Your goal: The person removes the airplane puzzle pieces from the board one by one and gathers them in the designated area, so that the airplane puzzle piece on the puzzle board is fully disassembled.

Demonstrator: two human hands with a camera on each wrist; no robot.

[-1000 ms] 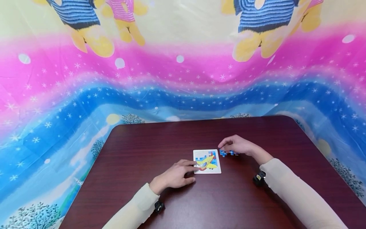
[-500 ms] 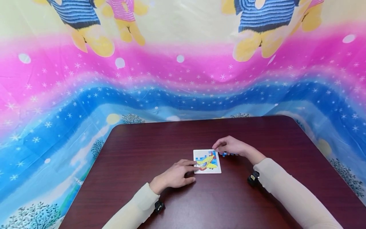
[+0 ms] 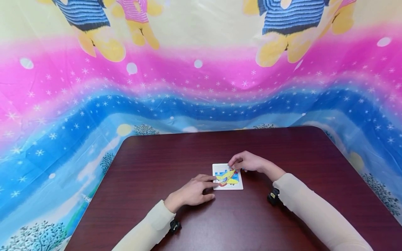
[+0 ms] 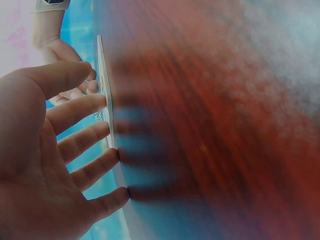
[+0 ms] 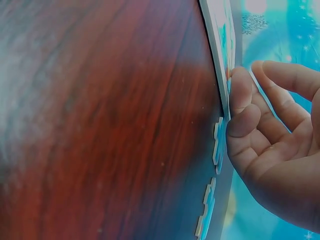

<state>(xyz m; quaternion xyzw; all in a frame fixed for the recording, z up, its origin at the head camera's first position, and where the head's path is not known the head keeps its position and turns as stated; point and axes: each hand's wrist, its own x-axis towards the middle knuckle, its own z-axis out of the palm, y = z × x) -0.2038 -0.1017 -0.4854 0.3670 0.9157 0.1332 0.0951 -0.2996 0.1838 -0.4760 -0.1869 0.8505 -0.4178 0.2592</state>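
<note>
A small square jigsaw puzzle in a white frame lies on the table, its picture a yellow aeroplane over blue. My left hand is spread at the frame's left side. In the left wrist view its straight fingertips touch the frame edge. My right hand is over the frame's upper right corner, thumb and fingers drawn together, pinching a small puzzle piece that they mostly hide. Loose puzzle pieces lie flat just right of the frame, under the right hand in the head view.
The dark red-brown table has a rounded far edge. Behind it hangs a printed cloth in pink and blue. Each sleeve cuff carries a small black camera.
My right hand has moved left from the loose pieces to the frame's upper right corner, carrying the small piece. The left hand has stayed still on the frame.
</note>
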